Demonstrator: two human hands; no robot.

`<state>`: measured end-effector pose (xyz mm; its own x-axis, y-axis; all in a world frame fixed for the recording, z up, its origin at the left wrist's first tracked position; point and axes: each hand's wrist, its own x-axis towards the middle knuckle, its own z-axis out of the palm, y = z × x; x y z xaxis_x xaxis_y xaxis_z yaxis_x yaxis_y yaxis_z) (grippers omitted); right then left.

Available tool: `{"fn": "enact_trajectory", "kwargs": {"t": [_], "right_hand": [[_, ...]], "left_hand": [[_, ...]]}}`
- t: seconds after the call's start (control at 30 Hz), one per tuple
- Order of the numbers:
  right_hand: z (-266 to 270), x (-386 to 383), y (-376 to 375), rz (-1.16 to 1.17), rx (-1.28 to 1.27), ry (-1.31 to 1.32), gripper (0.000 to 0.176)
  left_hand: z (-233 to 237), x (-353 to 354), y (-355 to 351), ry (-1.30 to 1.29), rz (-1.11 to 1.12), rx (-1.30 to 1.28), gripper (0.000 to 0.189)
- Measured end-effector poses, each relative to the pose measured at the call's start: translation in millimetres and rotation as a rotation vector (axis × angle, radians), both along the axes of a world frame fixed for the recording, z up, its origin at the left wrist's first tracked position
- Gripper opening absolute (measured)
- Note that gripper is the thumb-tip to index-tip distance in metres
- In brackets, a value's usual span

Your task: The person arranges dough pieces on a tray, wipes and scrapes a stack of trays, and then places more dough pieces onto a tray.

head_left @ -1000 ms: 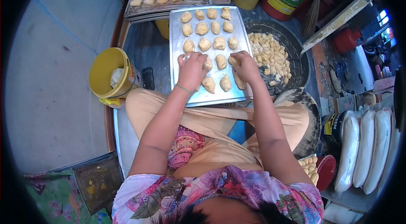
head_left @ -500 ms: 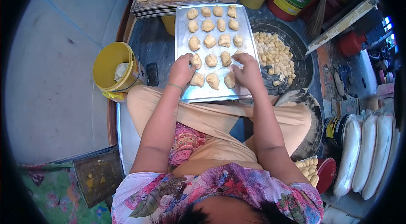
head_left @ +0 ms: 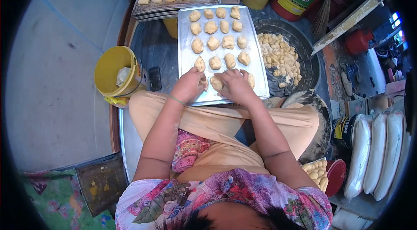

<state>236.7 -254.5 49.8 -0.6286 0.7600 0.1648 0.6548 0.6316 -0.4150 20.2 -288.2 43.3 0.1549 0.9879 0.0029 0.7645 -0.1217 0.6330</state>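
My L hand [head_left: 190, 85] is curled round a dough pc [head_left: 203, 85] on the metal tray [head_left: 185, 34]. R hand [head_left: 236, 86] has the next pc [head_left: 216, 83] btwn thumb & fingers.

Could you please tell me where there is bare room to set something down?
A bare patch of dark surface lies between the yellow bucket and silver tray, beyond the small black object. Dough pieces crowd the black basin and the tray, with left hand and right hand at its near row.
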Motion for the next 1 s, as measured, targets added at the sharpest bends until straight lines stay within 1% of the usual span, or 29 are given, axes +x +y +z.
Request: {"fn": "enact_trajectory", "kwargs": {"t": [0.13, 0.17, 0.27, 0.37, 0.47, 0.5, 0.6, 0.7, 0.8, 0.9, 1.0], "right_hand": [[12, 4, 25, -0.083, 0.041, 0.220, 0.045], [20, 5, 35, -0.133, 0.088, 0.224, 0.043], [18, -3, 84, -0.229, 0.050, 0.108, 0.040], [10, -29, 116, -0.227, 0.094, 0.060, 0.039], [6, -56, 128, -0.192, 0.163, -0.078, 0.040], [10, -65, 127, -0.208, 0.153, -0.150, 0.039], [0, -76, 137, -0.154, 0.114, -0.200, 0.041], [-8, -79, 143, -0.121, 0.095, -0.166, 0.044], [-2, -76, 140, -0.137, 0.001, -0.149, 0.046], [0, -55, 140, -0.231, 0.081, -0.017, 0.046], [1, -34, 146, -0.321, 0.041, -0.137, 0.046]], "left_hand": [[-6, -5, 3, -0.034, 0.018, 0.008, 0.024], [-4, -5, 4, -0.043, 0.036, 0.012, 0.025], [3, -8, 8, -0.061, 0.079, 0.041, 0.028], [-1, -14, 16, -0.054, 0.117, 0.081, 0.032], [0, -13, 19, -0.026, 0.174, 0.081, 0.035], [2, -13, 20, -0.020, 0.188, 0.078, 0.035], [2, -15, 24, -0.027, 0.196, 0.063, 0.037], [3, -15, 27, -0.016, 0.193, 0.049, 0.038], [3, -14, 30, -0.012, 0.188, 0.043, 0.039], [7, -14, 30, -0.020, 0.176, 0.049, 0.039], [8, -13, 30, -0.015, 0.175, 0.055, 0.039]]}}
